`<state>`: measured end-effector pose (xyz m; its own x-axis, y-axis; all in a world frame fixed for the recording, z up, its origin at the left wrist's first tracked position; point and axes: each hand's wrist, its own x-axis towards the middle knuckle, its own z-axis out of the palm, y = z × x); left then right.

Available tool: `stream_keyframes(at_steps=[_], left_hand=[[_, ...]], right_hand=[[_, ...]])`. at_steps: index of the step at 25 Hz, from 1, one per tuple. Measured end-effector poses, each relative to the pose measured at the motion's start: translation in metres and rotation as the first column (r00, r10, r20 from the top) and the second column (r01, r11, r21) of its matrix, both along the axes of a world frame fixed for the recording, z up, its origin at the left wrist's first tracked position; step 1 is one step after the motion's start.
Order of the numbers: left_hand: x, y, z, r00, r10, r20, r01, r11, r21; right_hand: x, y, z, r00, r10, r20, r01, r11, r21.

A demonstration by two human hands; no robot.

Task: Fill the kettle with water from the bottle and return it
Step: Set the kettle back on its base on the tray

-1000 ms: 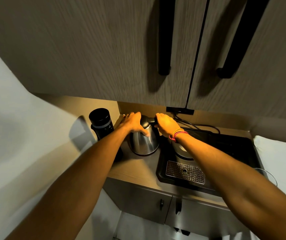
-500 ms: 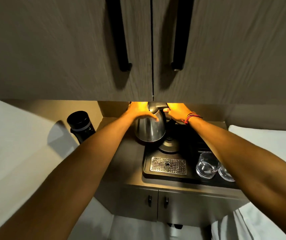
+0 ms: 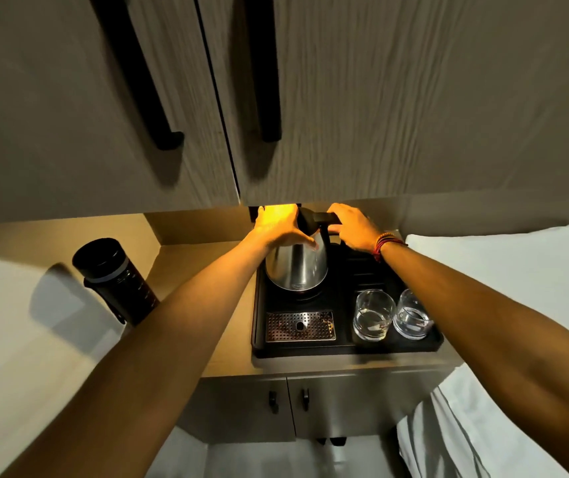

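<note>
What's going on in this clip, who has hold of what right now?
A person stands at a small counter, both hands on a steel kettle. The right hand grips its black handle; the left hand rests on its lid and shoulder. The kettle sits at the back of a black tray, above a drip grate and beside two glasses. A dark bottle stands untouched at the left.
</note>
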<state>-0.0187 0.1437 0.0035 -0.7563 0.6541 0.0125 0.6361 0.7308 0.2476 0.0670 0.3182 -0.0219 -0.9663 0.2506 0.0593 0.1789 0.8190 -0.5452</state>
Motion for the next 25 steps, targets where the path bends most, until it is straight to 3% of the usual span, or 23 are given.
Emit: stream_keyframes(at_steps=[8,12,17,21,25], left_hand=[[0.003,-0.006,-0.003,0.998,0.005,-0.056,-0.011,0.993,-0.118],[0.005,-0.013,-0.007,1.000,0.000,-0.017,-0.002,0.995,-0.103],[0.012,-0.010,-0.010,0.998,0.003,-0.061,-0.010,0.994,-0.113],[0.021,-0.025,-0.024,0.995,0.011,-0.099,-0.013,1.000,-0.028],[0.039,-0.045,-0.054,0.970,-0.011,-0.243,0.020,0.999,0.033]], right_hand=[[0.004,-0.005,-0.001,0.998,0.052,-0.020,-0.052,0.999,-0.014],[0.009,-0.011,0.000,0.998,0.060,-0.014,-0.059,0.997,0.051],[0.016,-0.011,-0.008,0.999,0.015,-0.028,-0.014,1.000,0.016],[0.026,-0.017,-0.019,0.991,-0.106,-0.083,0.110,0.993,0.048],[0.047,-0.025,-0.046,0.977,-0.133,-0.165,0.160,0.974,0.159]])
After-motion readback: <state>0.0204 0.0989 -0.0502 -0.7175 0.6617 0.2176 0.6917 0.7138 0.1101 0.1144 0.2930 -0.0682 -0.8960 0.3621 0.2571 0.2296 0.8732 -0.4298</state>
